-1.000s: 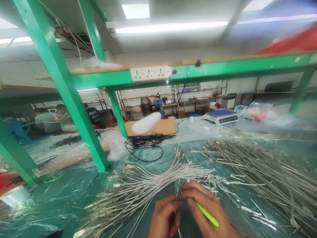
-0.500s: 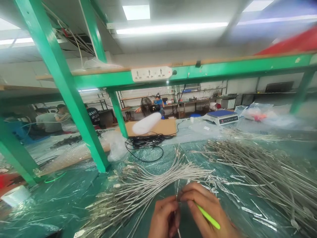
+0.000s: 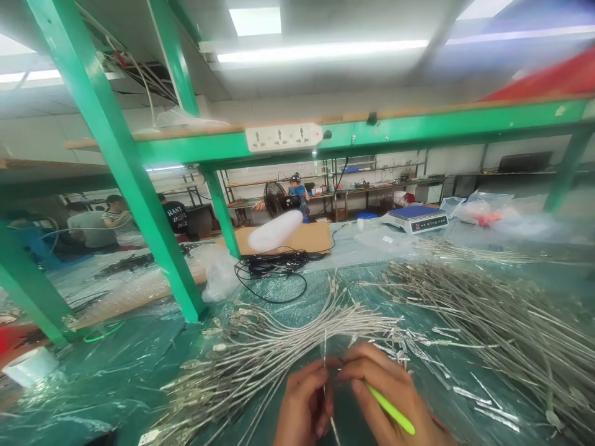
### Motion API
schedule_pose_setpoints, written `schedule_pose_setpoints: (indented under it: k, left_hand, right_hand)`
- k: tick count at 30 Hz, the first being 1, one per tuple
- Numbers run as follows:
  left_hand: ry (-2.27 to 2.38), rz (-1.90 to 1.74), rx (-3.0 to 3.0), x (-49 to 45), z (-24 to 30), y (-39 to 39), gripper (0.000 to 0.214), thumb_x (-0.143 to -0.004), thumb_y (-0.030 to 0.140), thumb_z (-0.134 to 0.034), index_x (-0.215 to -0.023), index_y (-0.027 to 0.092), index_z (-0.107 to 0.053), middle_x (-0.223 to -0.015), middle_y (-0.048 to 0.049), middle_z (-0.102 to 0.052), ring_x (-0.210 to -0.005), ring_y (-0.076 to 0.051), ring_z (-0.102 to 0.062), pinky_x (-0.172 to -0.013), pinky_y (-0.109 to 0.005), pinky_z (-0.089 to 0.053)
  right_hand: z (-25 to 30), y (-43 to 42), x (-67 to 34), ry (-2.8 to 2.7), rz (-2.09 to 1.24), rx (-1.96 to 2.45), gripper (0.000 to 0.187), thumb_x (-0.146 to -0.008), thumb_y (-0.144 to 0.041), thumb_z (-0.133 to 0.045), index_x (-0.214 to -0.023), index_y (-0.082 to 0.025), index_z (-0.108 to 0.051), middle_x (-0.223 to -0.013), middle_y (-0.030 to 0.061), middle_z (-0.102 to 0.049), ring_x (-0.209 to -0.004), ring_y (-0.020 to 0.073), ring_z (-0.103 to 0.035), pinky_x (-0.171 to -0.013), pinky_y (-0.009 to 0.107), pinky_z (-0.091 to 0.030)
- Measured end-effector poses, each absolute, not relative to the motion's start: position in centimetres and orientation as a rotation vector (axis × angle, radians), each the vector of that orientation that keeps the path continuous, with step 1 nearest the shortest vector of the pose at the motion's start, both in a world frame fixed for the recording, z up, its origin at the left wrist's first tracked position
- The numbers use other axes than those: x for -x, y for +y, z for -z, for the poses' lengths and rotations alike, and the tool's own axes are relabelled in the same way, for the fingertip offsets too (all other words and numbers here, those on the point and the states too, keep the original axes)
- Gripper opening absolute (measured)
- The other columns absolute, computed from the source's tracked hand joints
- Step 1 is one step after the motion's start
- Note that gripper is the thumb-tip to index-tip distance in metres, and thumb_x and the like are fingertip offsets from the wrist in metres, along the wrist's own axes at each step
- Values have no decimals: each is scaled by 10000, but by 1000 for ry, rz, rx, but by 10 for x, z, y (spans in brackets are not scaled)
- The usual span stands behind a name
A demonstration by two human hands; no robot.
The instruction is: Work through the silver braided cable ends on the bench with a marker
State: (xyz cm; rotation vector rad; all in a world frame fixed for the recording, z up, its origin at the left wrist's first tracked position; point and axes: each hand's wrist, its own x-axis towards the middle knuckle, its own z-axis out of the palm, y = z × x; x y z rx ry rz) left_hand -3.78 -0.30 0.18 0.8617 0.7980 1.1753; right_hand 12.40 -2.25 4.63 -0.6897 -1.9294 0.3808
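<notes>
Low in the head view, my left hand (image 3: 302, 402) pinches a thin silvery-white cable (image 3: 325, 350) between thumb and fingers, its end sticking up above them. Close by on the right, my right hand (image 3: 388, 387) is closed on a slim yellow-green tool (image 3: 390, 410). Only the tool's handle shows; its working end is hidden by the fingers. The right fingertips are near the cable, and I cannot tell whether they touch it. A fanned bundle of pale cables (image 3: 283, 341) with connector ends lies just beyond my hands.
A larger cable pile (image 3: 488, 316) covers the right side, with loose shiny strips (image 3: 497, 418) beside it. Coiled black cables (image 3: 279, 263) and a scale (image 3: 416, 218) stand farther back. A green post (image 3: 153, 223) rises on the left; a power strip (image 3: 284, 137) hangs on the beam.
My left hand has shifted slightly left with the cable, whose tip now stands a little further left. The right hand stays almost where it was, still around the tool.
</notes>
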Motion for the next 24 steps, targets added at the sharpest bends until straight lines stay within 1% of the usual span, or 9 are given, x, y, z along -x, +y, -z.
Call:
schedule_pose_setpoints:
  k: [3, 6, 9, 11, 14, 18, 22, 24]
  left_hand:
    - [790, -1173, -860, 39, 0, -1, 227, -757, 320, -603, -817, 127, -706, -378, 50, -479, -272, -37, -230, -311, -195, -122]
    - [804, -1171, -879, 40, 2, 1, 219, -745, 335, -620, -766, 131, -697, -374, 54, -465, -269, -38, -236, -309, -197, -116]
    - [823, -1168, -889, 40, 2, 1, 230, -737, 343, -629, -787, 130, -699, -376, 59, -460, -270, -38, -235, -310, -195, -122]
    - [841, -1165, -888, 39, 2, 0, 234, -716, 358, -649, -758, 133, -695, -367, 62, -451, -269, -40, -240, -308, -196, -122]
    - [867, -1158, -893, 37, 1, -3, 228, -703, 367, -664, -695, 141, -682, -352, 64, -439, -278, -41, -246, -314, -193, -116]
    - [866, -1149, -905, 33, 1, -8, 213, -724, 356, -647, -663, 152, -658, -376, 49, -480, -299, -42, -259, -327, -195, -107]
    - [859, -1161, -928, 32, 1, -9, 208, -754, 313, -609, -622, 154, -625, -379, 55, -468, -294, -36, -238, -326, -202, -93]
    - [862, -1148, -948, 32, 2, -8, 204, -764, 301, -593, -632, 150, -632, -374, 54, -469, -281, -36, -234, -318, -205, -96]
  right_hand:
    - [-50, -24, -122, -1949, -410, 687, 232, -853, -55, -463, -889, -183, -652, -864, 81, -651, -865, 187, -654, -763, 290, -529]
    - [-51, -23, -121, -1957, -434, 688, 238, -852, -45, -459, -879, -179, -654, -854, 81, -651, -890, 185, -651, -778, 282, -525]
    - [-51, -21, -119, -1962, -417, 656, 228, -845, -42, -458, -863, -173, -644, -803, 70, -647, -843, 179, -649, -751, 275, -522]
    - [-50, -20, -119, -1962, -411, 663, 223, -844, -42, -455, -847, -173, -636, -796, 67, -645, -819, 176, -645, -733, 274, -521]
    - [-49, -20, -119, -1948, -415, 713, 230, -855, -53, -446, -882, -174, -640, -849, 80, -639, -807, 181, -639, -715, 286, -525]
    - [-48, -20, -122, -1935, -409, 738, 241, -875, -71, -437, -935, -180, -643, -878, 85, -623, -810, 191, -633, -719, 307, -530]
    - [-46, -19, -123, -1906, -348, 740, 257, -890, -77, -434, -985, -195, -640, -944, 90, -623, -885, 205, -633, -761, 321, -527]
    - [-43, -19, -123, -1903, -349, 756, 263, -896, -76, -431, -1000, -201, -637, -967, 89, -625, -931, 211, -627, -789, 324, -524]
